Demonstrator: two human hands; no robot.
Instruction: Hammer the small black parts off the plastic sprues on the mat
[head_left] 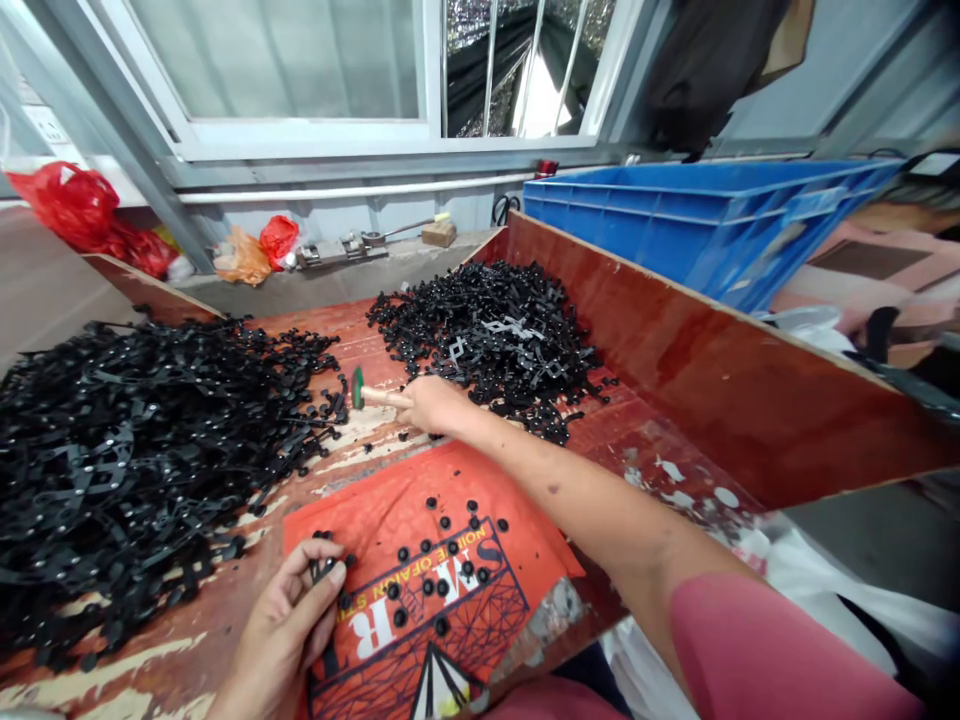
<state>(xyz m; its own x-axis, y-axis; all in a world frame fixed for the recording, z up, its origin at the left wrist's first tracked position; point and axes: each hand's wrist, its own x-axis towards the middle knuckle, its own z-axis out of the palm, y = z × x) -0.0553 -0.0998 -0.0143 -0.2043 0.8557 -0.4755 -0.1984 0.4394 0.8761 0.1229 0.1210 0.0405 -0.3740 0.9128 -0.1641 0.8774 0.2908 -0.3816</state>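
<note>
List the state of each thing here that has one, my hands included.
Left hand, closed, pinching a black part
Right hand, closed, gripping
Green-headed hammer, held by its handle
Printed red sheet, spread out
Round black pieces, scattered over the sheet
Left black pile, heaped
Right black pile, heaped
Blue crate, open-topped, contents hidden
Red plastic bag, bunched up

Light bright, fairly even; white glare through the barred window [536, 95]. Dull sheen on the red side board [675, 345]. My left hand [294, 610] reads clear; right edge stretched, blurred, upper right corner dark.
</note>
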